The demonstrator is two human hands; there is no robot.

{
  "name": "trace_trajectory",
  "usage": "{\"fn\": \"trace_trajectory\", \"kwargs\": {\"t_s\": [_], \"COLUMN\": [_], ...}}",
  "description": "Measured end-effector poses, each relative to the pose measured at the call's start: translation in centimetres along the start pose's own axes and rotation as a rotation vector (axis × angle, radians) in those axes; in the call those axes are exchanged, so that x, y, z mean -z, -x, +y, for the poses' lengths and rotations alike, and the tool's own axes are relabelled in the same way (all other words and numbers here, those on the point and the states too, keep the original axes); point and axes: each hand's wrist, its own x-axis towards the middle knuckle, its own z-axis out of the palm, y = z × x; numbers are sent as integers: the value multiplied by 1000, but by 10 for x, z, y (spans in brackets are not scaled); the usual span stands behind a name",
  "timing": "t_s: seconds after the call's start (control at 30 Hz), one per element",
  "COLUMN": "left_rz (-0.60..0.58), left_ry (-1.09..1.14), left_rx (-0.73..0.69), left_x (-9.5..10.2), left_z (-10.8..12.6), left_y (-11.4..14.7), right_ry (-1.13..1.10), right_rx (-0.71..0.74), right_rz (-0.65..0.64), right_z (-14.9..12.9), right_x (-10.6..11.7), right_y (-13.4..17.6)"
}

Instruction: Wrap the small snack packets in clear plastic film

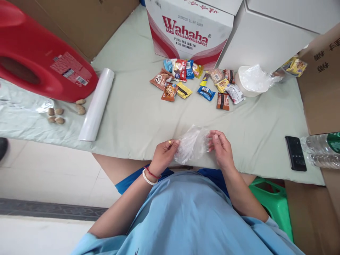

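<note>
A clear plastic bag is stretched between my hands just above the table's front edge. My left hand pinches its left side between thumb and fingers. My right hand has its fingers closed on the right side of the bag. Farther back on the table lie small wrapped snacks in two loose groups, among them a brown cookie packet, a yellow packet and a blue packet. To their right stands a white bowl with crumpled clear plastic in it.
On the left are a white plastic roll, a large red jug and several brown nuts. A Wahaha carton stands at the back. A black phone and clear bottles lie at the right edge. A green stool is below.
</note>
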Motion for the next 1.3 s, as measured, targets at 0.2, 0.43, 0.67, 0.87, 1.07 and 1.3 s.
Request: {"fn": "trace_trajectory", "kwargs": {"t_s": [0.2,0.43,0.67,0.87,1.07,1.3], "left_rz": [-60,125,300,459,304,691], "left_ry": [-112,-191,-327,-149,-439,-668], "left_rx": [-114,-223,-409,-225,-294,-611], "left_x": [-10,-6,-13,18,54,64], "left_z": [4,3,3,10,13,28], "left_y": [3,5,-11,-13,-34,-42], "right_ry": [40,4,-27,-50,12,592], "right_rx": [-80,-73,-55,-75,-78,335], "right_rz": [-58,-100,-99,51,5,249], "right_z": [5,5,-5,-3,10,6], "right_x": [-9,-9,-9,24,44,45], "right_y": [6,7,9,0,-9,-6]}}
